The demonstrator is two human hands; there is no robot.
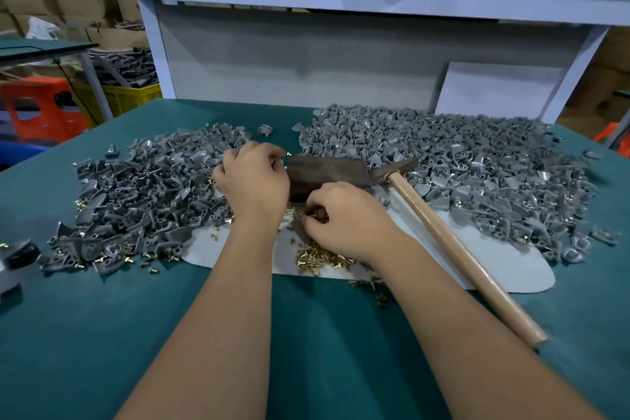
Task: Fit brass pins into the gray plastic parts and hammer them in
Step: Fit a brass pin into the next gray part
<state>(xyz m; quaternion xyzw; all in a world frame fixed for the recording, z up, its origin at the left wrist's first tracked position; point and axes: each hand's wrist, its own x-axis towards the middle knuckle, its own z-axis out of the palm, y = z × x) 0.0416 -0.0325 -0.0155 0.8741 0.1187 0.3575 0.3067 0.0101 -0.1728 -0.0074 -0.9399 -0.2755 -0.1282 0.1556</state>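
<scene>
1. Hands first: our left hand (254,181) pinches one brass pin (288,154) at its fingertips, over the dark metal block (329,174); our right hand (344,218) curls into the loose pins (317,257), and whether it has one we cannot tell.
2. We should seat each pin straight in its gray part before striking.
3. Counts: one hammer (453,242), lying unheld; two heaps of gray parts (460,160), beyond counting; one green table (102,334).
</scene>
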